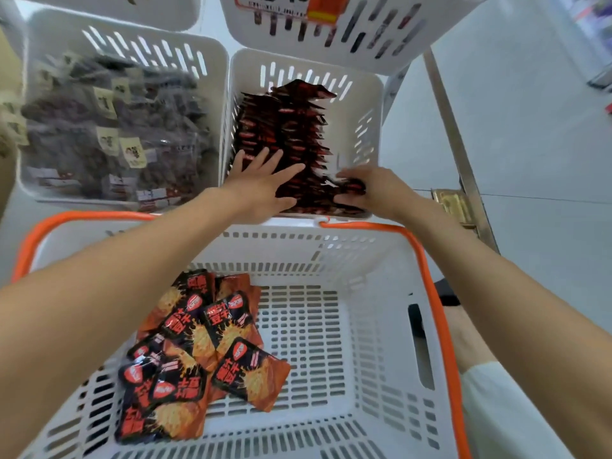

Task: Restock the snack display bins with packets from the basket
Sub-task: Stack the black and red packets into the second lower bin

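Both bare forearms stretched forward, elbows wide, narrowing toward the hands. The left hand (265,182) lay palm down, fingers straight and spread, pressing flat. The right hand (376,190) was knuckles up, fingers and thumb curled, pinching a few packets (351,187). Wrists roughly level.

2 bare forearms (109,293), cream-white garment (503,412)

Pale grey floor (536,134) fills 1-to-3 o'clock side. Metal strip (455,137) runs diagonally across it, ending near brass-coloured plate (453,207) at 3 o'clock. Orange-and-white price label (275,3), digits cut off, at 12 o'clock edge. White cloth (503,412) at 5 o'clock. Blurred shelving (596,28) at far 2 o'clock.
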